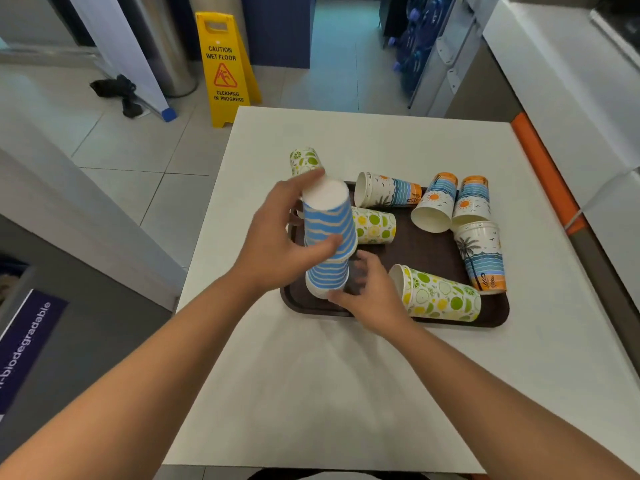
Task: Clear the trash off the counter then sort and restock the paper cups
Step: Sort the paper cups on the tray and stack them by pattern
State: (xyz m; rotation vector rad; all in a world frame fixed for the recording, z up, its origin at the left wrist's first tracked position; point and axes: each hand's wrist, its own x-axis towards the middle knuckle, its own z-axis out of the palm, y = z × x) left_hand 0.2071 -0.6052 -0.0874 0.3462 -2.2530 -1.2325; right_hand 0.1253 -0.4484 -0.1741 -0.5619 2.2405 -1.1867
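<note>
Blue-striped cup stack (pixel 329 237) — left hand (pixel 277 237) gripping, right hand (pixel 370 292) steadying base

Both bare forearms extend from the lower frame corners toward frame centre, the left hand (pixel 277 237) raised with fingers and thumb curled closed in a grasp, the right hand (pixel 372 294) lower, palm down, fingers spread and blurred.

Looks like a cafeteria or office pantry: yellow "caution wet floor" sign (pixel 227 69) on pale tiled floor (pixel 131 147), a bin labelled "biodegradable" (pixel 27 344), brown plastic tray (pixel 426 251) of printed paper cups (pixel 441 296).
</note>
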